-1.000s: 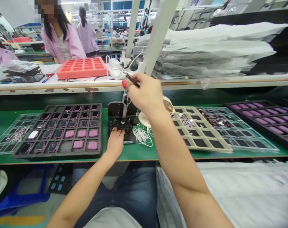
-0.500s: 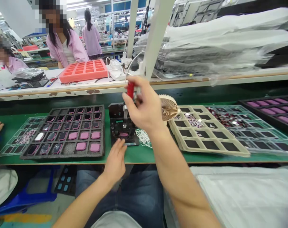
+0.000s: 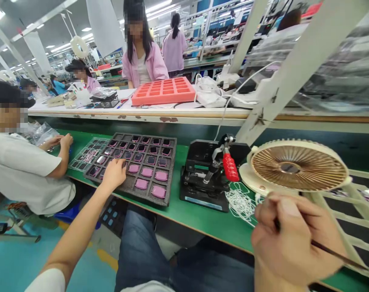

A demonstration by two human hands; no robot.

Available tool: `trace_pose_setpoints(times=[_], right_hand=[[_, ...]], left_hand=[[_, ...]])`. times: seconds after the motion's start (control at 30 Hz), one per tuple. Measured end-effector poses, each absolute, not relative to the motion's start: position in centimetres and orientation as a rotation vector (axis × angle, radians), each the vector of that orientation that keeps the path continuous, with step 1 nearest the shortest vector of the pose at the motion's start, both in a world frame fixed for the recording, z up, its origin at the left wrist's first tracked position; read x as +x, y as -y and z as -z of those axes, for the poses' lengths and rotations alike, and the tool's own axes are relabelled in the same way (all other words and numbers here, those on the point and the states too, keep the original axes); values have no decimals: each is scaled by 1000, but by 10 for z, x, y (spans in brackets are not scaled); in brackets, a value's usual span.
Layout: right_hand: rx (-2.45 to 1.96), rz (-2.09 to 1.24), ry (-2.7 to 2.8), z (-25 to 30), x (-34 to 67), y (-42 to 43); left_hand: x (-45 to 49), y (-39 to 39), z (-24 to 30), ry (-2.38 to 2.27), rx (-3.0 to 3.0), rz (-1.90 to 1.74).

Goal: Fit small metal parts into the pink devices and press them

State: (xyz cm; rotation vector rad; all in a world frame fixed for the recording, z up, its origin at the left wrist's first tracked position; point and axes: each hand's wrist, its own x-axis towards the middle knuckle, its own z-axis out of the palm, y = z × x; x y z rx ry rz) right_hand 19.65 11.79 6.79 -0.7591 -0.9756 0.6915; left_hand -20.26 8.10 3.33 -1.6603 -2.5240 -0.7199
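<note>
My left hand (image 3: 114, 173) reaches over the black foam tray (image 3: 132, 190) of small pink and dark parts, fingers bent down onto a cell near its left side; whatever they hold is hidden. My right hand (image 3: 290, 239) is low at the near right, closed round a thin dark stick (image 3: 336, 253). Between the hands stands a small black lever press (image 3: 207, 174) with a red handle (image 3: 230, 167), touched by neither hand. A bundle of white string (image 3: 240, 202) lies beside the press.
A small beige fan (image 3: 296, 170) stands right of the press. A person in a white shirt (image 3: 20, 174) sits at my left by a clear tray (image 3: 87, 156). A red compartment tray (image 3: 163, 91) lies on the raised shelf, with people in pink coats behind.
My right hand let go of the red press handle and dropped low to the right, holding the stick. My left hand went from the press base to the foam tray. My view swung left.
</note>
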Motion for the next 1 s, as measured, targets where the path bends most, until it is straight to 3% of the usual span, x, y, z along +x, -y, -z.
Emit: trace_pose_setpoints(times=[0.13,0.2,0.4,0.5,0.6,0.67,0.87,1.0], right_hand=[[-712,-1205,790,-38,208,-114],[-792,-1304,732,-15,212,-111],[-1002,-1571,735,37,222,-89],[-955,-1641,752,47,215,-78],[-859,-1581,827,46,199,-67],[-763,-1500,949,39,187,-59],[-634,-1032,1479,10,167,-40],[-559,-930,1582,13,164,-38]], left_hand=[[-216,-92,-24,2672,-1624,670],[-220,-94,-25,2723,-1616,746],[-241,-72,-51,2769,-1681,1331],[-221,-48,-60,2690,-1740,1887],[-168,-28,-58,2541,-1612,2810],[-124,-19,-52,2529,-1517,3062],[-28,-3,-34,2761,-1699,2864],[-8,1,-32,2869,-1857,2702]])
